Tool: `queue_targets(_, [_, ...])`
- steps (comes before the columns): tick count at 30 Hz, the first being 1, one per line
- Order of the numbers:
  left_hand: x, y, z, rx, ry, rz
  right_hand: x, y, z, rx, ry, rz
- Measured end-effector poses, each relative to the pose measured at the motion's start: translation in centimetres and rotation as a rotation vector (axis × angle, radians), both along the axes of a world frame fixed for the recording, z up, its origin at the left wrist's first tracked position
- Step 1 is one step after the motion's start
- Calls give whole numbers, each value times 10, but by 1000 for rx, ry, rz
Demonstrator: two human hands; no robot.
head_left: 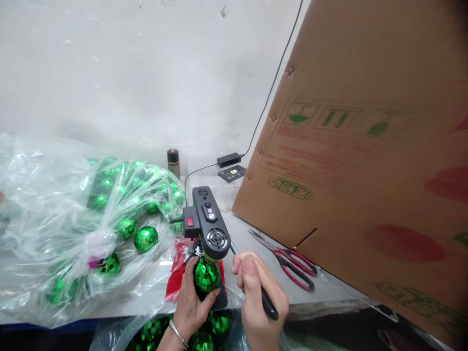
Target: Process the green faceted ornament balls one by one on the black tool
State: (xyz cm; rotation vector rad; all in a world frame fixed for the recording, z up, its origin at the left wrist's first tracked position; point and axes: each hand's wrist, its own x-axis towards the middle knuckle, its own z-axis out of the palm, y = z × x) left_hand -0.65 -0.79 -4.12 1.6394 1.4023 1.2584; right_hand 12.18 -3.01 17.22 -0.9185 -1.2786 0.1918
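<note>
My left hand (193,297) is closed around a shiny green faceted ball (206,274), fingers on its left side and thumb across its lower front. The ball sits directly under the round front end of a black machine (211,222) with a red switch (189,222). In my right hand (258,297) is a thin tool with a black handle (269,304). Its metal shaft (234,248) points up and left toward the machine's head; its tip is hidden there. Beneath the machine lies a red cloth (177,273).
Clear plastic bags (58,209) with several green balls (146,239) cover the left. Red-handled scissors (292,261) lie right, before a large cardboard box (351,161). Behind stand a dark-capped bottle (173,163) and a power adapter (229,160). More balls (221,321) sit below the table edge.
</note>
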Motion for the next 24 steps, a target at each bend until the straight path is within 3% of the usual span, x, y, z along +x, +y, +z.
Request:
queue_targets(11, [1, -1, -1, 4, 6, 10, -9, 2, -49, 113, 102, -84])
queue_targets(24, [3, 0, -6, 37, -32, 16, -13, 5, -48, 99, 154, -108])
